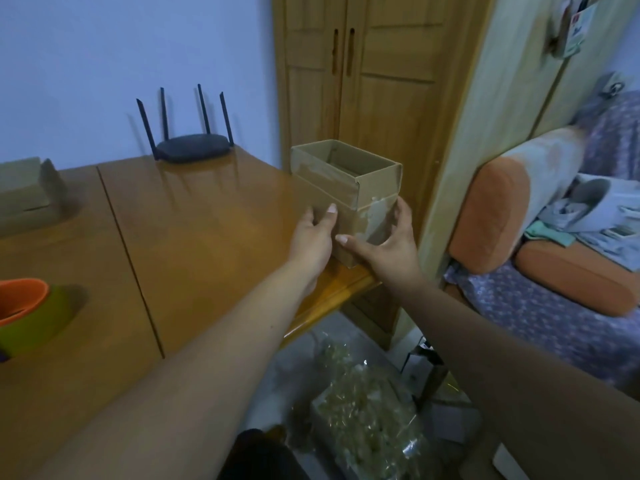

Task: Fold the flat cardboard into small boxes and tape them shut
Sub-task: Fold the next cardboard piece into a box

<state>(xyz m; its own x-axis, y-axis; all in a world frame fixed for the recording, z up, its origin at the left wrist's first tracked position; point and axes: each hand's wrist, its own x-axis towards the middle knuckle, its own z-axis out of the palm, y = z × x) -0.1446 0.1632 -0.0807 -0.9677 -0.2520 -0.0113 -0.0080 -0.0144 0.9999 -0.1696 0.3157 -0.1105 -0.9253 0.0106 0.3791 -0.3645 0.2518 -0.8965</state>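
Observation:
Two small cardboard boxes stand stacked at the right end of the wooden table (207, 237). The lower box (360, 220) has clear tape on its right face. The upper box (332, 181) sits on it with its top open. My left hand (311, 233) presses against the lower box's left front face, thumb up on the cardboard. My right hand (391, 244) holds the same box from the right, fingers around its taped corner. Another folded cardboard box (27, 199) lies at the table's far left.
A black router (192, 148) with several antennas stands at the back of the table. Orange and green cups (27, 313) sit at the left edge. A wooden wardrobe (381, 81) rises behind the boxes. A sofa (536, 237) is at right, plastic-wrapped packs (363, 410) on the floor.

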